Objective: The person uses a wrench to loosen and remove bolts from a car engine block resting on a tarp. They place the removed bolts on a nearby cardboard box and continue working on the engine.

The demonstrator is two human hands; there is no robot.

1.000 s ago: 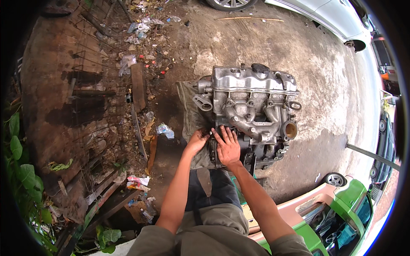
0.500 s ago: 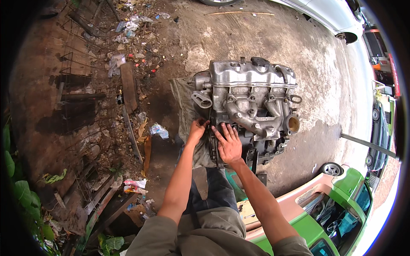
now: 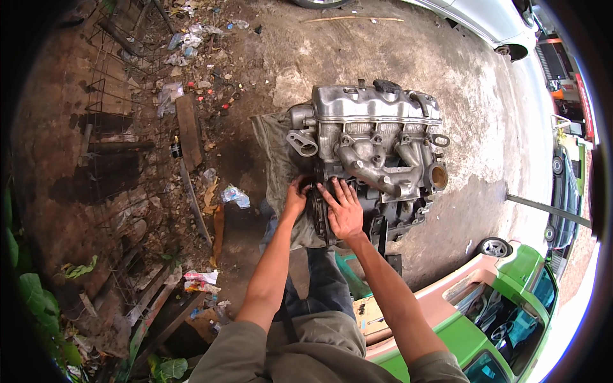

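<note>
A car engine (image 3: 377, 105) with a silver ribbed valve cover and a dark block stands in front of me on a grey-green cloth (image 3: 271, 143). At the block's left end, the fingers of my left hand (image 3: 296, 196) are bent in at the dark edge; whatever they grip there is too small or hidden. My right hand (image 3: 345, 210) lies on the dark block just beside it, fingers stretched out and holding nothing. Farther right, above that hand, runs the cast metal manifold (image 3: 367, 172) with its round opening. A metal bracket (image 3: 301, 143) juts out above my left hand.
Litter and planks (image 3: 189, 131) lie on the ground at the left, beside rusty wire mesh (image 3: 96, 121). A green car body (image 3: 440, 325) is at the lower right, and a silver car (image 3: 479, 22) at the far right. A metal post (image 3: 549, 212) crosses the right side.
The view has shifted slightly, moving the scene a little left and up. Both hands stay at the left end of the block, with the right hand still spread on it.
</note>
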